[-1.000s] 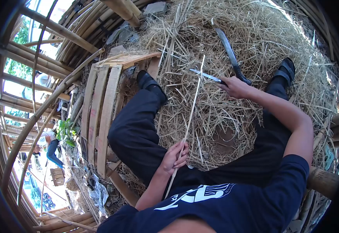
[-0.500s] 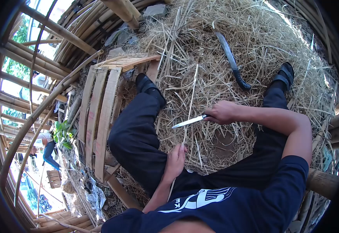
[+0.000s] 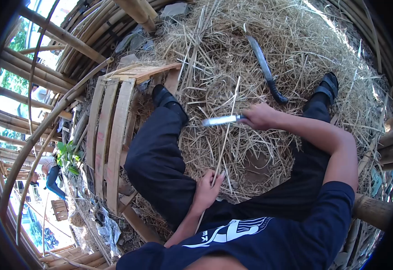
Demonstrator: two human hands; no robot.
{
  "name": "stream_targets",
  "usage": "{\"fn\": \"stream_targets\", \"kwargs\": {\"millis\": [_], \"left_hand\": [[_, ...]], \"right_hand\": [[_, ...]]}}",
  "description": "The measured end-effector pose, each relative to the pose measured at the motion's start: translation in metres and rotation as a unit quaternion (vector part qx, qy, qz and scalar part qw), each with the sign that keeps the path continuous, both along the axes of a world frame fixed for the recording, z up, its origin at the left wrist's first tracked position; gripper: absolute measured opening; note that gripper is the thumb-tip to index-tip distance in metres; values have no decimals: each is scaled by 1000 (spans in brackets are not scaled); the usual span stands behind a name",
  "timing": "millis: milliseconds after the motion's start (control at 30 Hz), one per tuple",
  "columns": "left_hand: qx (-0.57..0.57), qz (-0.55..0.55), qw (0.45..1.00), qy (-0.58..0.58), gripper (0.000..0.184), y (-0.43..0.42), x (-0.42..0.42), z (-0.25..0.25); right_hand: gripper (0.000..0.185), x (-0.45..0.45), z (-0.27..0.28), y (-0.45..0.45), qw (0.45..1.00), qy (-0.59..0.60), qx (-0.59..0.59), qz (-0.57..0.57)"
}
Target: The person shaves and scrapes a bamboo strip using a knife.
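Note:
In my right hand [image 3: 260, 117] is a knife [image 3: 222, 120], its blade pointing left across a thin bamboo strip [image 3: 227, 135]. Motion blurs the blade a little; whether it touches the strip I cannot tell. My left hand [image 3: 208, 188] grips that strip lower down, close to my thigh. From there the strip runs up and slightly right over the shavings, and its lower end passes under my left forearm. A curved machete [image 3: 262, 63] with a dark handle lies on the shavings, beyond my right hand.
Pale shavings [image 3: 205, 49] cover the ground between my legs. A wooden slatted crate [image 3: 117, 135] stands left of my knee. Bamboo poles [image 3: 66, 36] form a frame on the left, with another person [image 3: 50, 173] beyond it. A thick pole [image 3: 374, 211] is at my right hip.
My right hand has moved up, away from my left hand, with the knife. The strip leans further right at its top. My left hand has turned slightly around it.

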State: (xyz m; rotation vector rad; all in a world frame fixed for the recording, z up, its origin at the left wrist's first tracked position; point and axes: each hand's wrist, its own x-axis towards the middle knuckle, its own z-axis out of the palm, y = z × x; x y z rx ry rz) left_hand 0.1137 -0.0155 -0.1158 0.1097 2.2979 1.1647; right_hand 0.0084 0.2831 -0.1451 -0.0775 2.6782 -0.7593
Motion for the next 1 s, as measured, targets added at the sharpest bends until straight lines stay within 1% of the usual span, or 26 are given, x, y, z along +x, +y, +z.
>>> {"fn": "stream_targets", "kwargs": {"millis": [33,67,100,200,233,267,333,367,400,433,467,500,533,567,600,633,700,733,767,800,833,867,900,933,967,1000], "left_hand": [[4,-3,1000,0,27,0,1,1],[11,-7,1000,1,26,3,0,2],[-18,-12,1000,-22,26,5,-3,10],[-8,-7,1000,-7,26,1,-3,8],[-9,-6,1000,-10,26,-2,0,4],[4,-5,1000,-2,25,-3,2,-3],[25,1,1000,15,25,3,-3,-9],[37,19,999,-7,25,1,-6,-8],[49,36,998,-36,25,1,-6,0],[-18,0,999,-43,26,2,-10,11],[-17,1,999,-41,26,4,-9,9],[-4,3,999,-37,26,2,-4,7],[11,3,999,-32,26,0,-2,6],[-5,5,1000,-12,25,0,-2,4],[-4,7,1000,-14,25,0,-1,4],[1,9,1000,-17,24,0,0,4],[5,7,1000,-15,24,1,-4,6],[-1,7,1000,-7,24,1,-5,11],[-7,7,1000,-1,25,0,-2,14],[-5,5,1000,-2,25,0,1,12],[9,-1,1000,-11,26,2,2,8],[22,-3,1000,-16,27,4,0,4],[42,25,999,-13,29,3,-2,3],[43,25,999,-15,29,1,-2,2],[25,19,999,-8,29,1,-2,-2],[6,13,1000,3,28,1,-4,-4]], "right_hand": [[49,4,14,-7,994,-24,31,98],[48,7,23,-11,977,-46,66,195],[49,11,13,-12,970,-5,61,237],[48,-10,-12,29,967,10,47,250],[48,-24,-11,53,986,-14,108,128],[47,-34,-3,70,984,-38,171,4],[47,-30,3,66,983,11,181,-24],[52,-23,3,50,989,38,136,-41],[55,-19,-14,43,997,-10,55,-57],[58,-21,-31,35,979,-153,-68,-117],[57,-15,-22,22,979,-165,-53,-110],[57,-6,-20,13,995,-56,-84,-9],[57,2,-16,2,994,-55,-90,-9],[54,9,5,-12,993,-61,-41,93],[51,13,17,-18,979,-67,11,194],[51,14,15,-16,978,-69,12,195],[46,11,6,-10,953,-18,25,301],[39,-4,-7,13,966,-48,27,253],[39,-24,-14,42,982,-6,120,147],[44,-32,-18,78,980,32,173,96],[50,-37,-4,94,970,73,226,46],[50,-37,-3,86,969,78,230,48],[53,-29,3,64,991,33,129,-21],[56,-19,5,51,996,-21,25,-89],[62,-21,-41,50,996,-45,-47,-68],[64,-13,-16,30,960,-201,-140,-135]]}}
